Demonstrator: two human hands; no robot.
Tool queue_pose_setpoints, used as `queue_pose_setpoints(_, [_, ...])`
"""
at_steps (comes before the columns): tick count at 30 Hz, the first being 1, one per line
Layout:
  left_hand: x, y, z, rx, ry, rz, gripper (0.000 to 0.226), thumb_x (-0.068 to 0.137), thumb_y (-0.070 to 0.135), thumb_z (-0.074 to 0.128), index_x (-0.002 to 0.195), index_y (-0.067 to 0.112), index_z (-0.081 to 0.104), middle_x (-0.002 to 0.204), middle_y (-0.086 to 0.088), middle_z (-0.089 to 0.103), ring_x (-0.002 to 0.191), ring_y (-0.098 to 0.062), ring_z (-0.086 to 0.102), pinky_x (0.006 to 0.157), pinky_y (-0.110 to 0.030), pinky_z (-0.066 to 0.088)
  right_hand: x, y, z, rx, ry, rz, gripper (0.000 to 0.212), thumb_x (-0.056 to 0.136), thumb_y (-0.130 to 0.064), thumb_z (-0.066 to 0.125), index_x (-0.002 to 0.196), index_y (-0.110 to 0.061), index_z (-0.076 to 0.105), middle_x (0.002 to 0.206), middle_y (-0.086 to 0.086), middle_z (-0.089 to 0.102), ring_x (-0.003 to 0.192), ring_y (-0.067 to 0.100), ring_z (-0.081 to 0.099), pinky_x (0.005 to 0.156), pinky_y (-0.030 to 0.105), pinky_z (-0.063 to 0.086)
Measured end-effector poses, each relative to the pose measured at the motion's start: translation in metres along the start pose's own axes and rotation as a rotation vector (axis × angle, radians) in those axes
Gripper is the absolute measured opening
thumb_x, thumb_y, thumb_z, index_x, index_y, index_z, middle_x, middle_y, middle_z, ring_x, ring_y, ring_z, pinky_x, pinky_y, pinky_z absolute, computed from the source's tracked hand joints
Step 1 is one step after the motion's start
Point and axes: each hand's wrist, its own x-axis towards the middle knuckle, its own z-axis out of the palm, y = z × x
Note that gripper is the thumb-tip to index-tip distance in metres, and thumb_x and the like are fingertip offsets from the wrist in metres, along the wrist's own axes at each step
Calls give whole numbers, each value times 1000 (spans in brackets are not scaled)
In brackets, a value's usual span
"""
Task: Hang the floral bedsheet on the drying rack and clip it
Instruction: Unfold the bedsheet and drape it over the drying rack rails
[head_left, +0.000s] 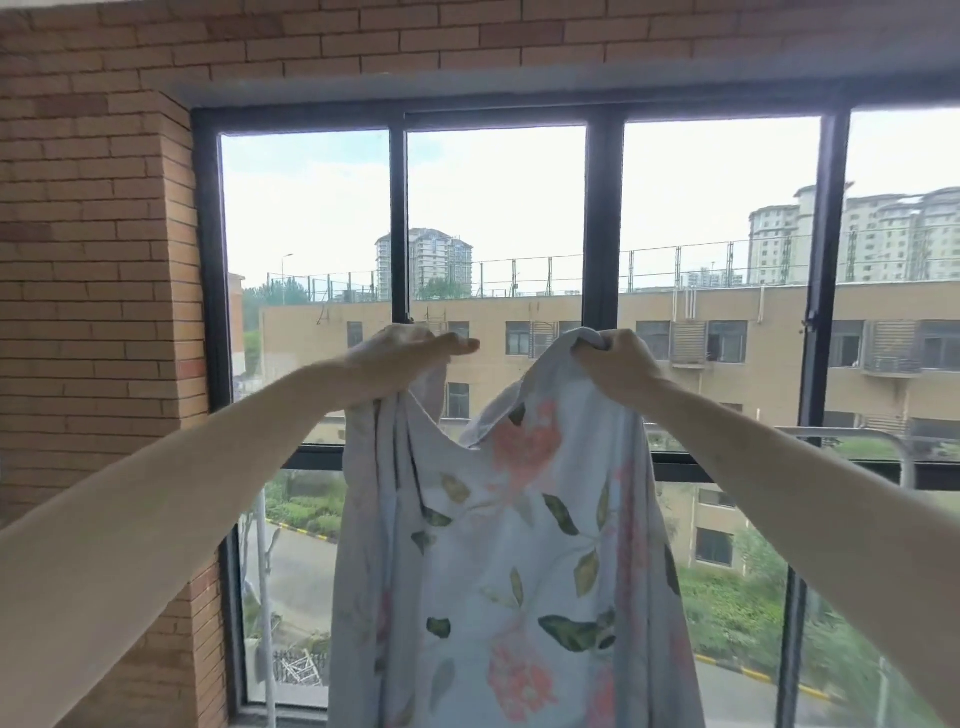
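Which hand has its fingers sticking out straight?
The left hand: its fingers point straight across over the floral bedsheet. The right hand is curled into a fist around the cloth.

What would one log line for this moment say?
left hand: holds bedsheet | right hand: grips bedsheet | rack: bare, no clips

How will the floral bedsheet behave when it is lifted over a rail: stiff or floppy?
Probably floppy: the bedsheet sags between the left hand and right hand and hangs in folds. It seems light, held up by its top edge alone.
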Motion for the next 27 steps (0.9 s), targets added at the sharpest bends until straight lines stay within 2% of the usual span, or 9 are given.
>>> queue_pose_setpoints(4, [2, 26, 33, 144, -108, 100, 93, 62, 90, 66, 135, 32, 63, 123, 19, 60, 115, -6, 57, 88, -27, 44, -4, -27, 21, 16, -74, -52, 43, 94, -23, 55, 55, -20, 38, 47, -9, 29, 44, 12, 27, 46, 23, 24])
queue_pose_setpoints(7, [17, 26, 52, 168, -91, 95, 81, 59, 90, 71, 105, 24, 76, 84, 10, 67, 76, -11, 62, 73, -29, 51, -9, -45, 34, 21, -99, -103, 41, 93, -20, 56, 54, -19, 43, 49, -5, 34, 46, 12, 29, 50, 26, 29])
queue_pose_setpoints(11, [27, 16, 48, 143, 13, 94, 21, 91, 32, 67, 76, 17, 69, 61, 4, 53, 59, -17, 49, 58, -28, 42, -11, -35, 24, 57, -81, -98, 53, 93, -25, 66, 51, -23, 33, 45, -10, 27, 41, 9, 23, 42, 21, 20])
queue_pose_setpoints(13, [27, 12, 39, 113, 23, 75, 26, 97, 15, 54, 72, 23, 56, 62, 3, 47, 55, -16, 42, 53, -25, 35, -13, -20, 17, 76, -115, -68, 56, 90, -38, 73, 53, -24, 33, 45, -10, 28, 43, 10, 23, 42, 21, 19])
queue_pose_setpoints(16, [28, 16, 40, 47, 24, 55, 25, 96, 2, 38, 90, 15, 59, 68, 0, 45, 56, -15, 37, 47, -26, 31, -21, 1, 23, 37, -171, -21, 58, 89, -53, 71, 54, -24, 35, 48, -7, 32, 45, 13, 26, 44, 23, 18])
queue_pose_setpoints(19, [30, 26, 55, -4, 78, 59, 26, 94, 0, 34, 101, 7, 59, 77, -5, 49, 59, -15, 39, 48, -26, 34, -45, 27, 39, 36, -232, 38, 59, 93, -58, 62, 58, -20, 34, 54, -2, 34, 50, 18, 29, 48, 28, 18])
queue_pose_setpoints(21, [30, 28, 60, -47, 124, 56, 22, 100, 3, 35, 88, 10, 53, 73, -4, 47, 55, -13, 38, 44, -23, 34, -70, 56, 51, -3, -342, 97, 52, 93, -51, 62, 61, -14, 44, 59, -2, 47, 53, 17, 40, 51, 30, 27])
queue_pose_setpoints(23, [33, 27, 59, -100, 194, 59, 34, 105, 12, 39, 71, 17, 42, 60, 1, 38, 46, -11, 31, 38, -20, 30, -102, 88, 65, -67, -493, 152, 24, 89, -34, 60, 74, -16, 63, 72, -5, 64, 64, 16, 57, 59, 30, 42])
queue_pose_setpoints(27, [43, 26, 53, -167, 294, 69, 46, 105, 22, 44, 61, 20, 34, 50, 4, 30, 40, -13, 26, 44, -24, 29, -168, 152, 104, -138, -641, 370, 14, 82, -15, 47, 74, -19, 58, 75, 2, 57, 64, 17, 50, 58, 28, 37])
